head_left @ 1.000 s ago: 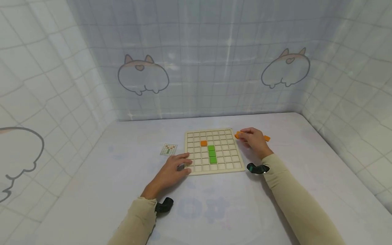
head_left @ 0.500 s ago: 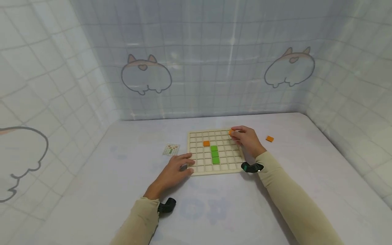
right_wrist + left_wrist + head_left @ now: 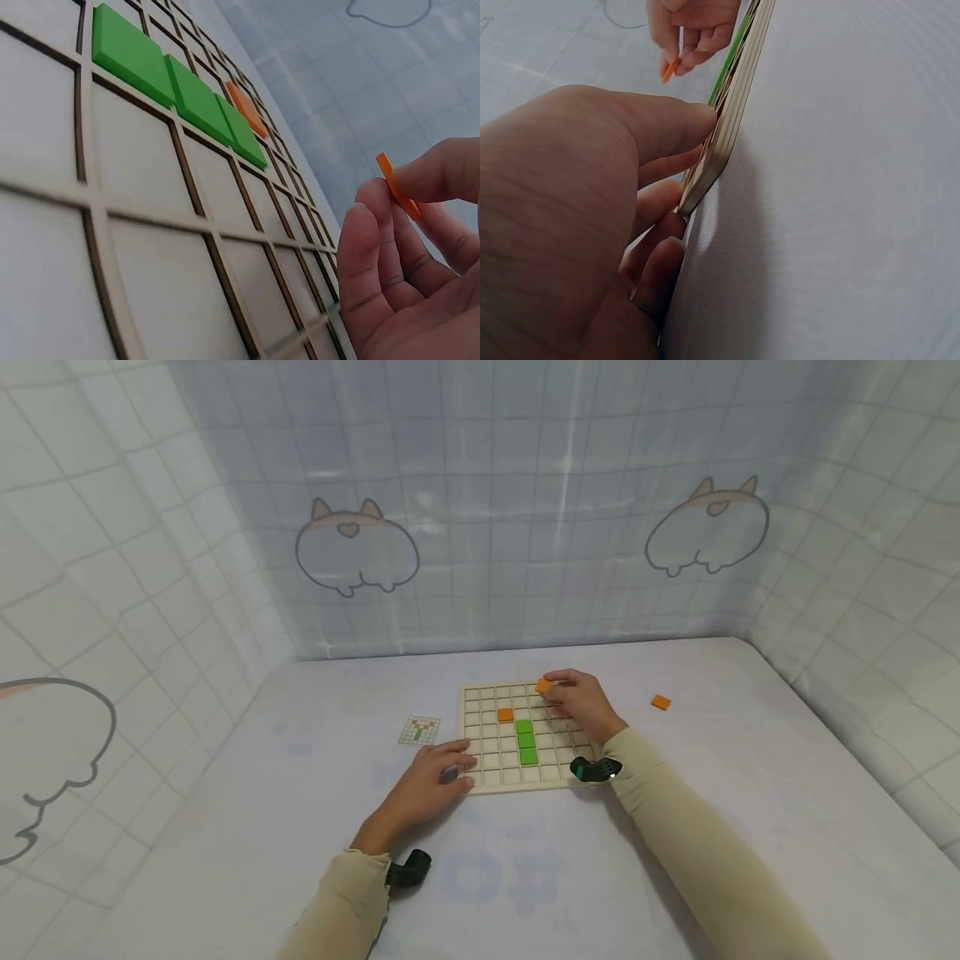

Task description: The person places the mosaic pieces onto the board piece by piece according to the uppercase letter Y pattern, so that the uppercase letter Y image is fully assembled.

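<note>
A pale wooden grid board (image 3: 491,777) lies on the table. Three green square tiles (image 3: 527,740) sit in a column in its cells, with one orange square tile (image 3: 506,715) up and left of them. My left hand (image 3: 420,783) rests at the board's left edge, its thumb and fingertips touching the rim; the left wrist view shows the thumb (image 3: 679,124) on the edge near a corner. Above the far right part of the board, my right hand (image 3: 581,700) pinches another orange tile (image 3: 397,187) between thumb and fingers. That tile is tilted and off the board.
A small card (image 3: 418,730) printed with a coloured grid pattern lies left of the board. One loose orange tile (image 3: 661,702) lies on the table to the right. Tile-patterned cloth walls (image 3: 510,543) stand at the back and both sides.
My right hand has carried its orange tile leftward from beside the board to over its far part, leaving the loose tile uncovered at right. The left hand stays at the board's edge.
</note>
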Demonstrator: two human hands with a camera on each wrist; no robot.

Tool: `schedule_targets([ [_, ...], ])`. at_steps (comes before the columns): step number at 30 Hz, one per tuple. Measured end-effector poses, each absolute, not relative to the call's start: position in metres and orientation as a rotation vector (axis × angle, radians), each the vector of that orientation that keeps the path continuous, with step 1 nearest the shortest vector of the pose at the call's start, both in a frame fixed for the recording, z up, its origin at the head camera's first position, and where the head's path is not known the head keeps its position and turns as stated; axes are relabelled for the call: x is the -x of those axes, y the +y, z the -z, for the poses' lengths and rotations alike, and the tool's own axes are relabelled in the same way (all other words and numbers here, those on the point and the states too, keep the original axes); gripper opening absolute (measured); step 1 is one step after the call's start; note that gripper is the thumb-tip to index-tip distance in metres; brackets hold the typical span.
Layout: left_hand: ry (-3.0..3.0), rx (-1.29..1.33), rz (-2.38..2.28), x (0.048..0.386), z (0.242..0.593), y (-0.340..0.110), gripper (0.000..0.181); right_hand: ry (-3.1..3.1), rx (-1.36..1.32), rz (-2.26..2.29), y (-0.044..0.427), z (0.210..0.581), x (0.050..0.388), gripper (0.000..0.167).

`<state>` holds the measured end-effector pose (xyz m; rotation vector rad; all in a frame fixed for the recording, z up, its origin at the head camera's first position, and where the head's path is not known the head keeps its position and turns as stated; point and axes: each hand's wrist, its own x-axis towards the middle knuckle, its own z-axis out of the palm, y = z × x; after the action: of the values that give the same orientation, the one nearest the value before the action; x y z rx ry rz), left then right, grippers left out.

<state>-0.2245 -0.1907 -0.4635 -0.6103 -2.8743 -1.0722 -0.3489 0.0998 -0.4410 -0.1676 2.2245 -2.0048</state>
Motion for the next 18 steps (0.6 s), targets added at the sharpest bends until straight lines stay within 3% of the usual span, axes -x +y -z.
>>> schedule_targets([
  [18, -2.855, 0.638, 1.055, 0.224, 0.461, -0.191, 0.032, 2.447, 0.337, 1.796, 0.059, 0.445, 0.359, 0.033],
])
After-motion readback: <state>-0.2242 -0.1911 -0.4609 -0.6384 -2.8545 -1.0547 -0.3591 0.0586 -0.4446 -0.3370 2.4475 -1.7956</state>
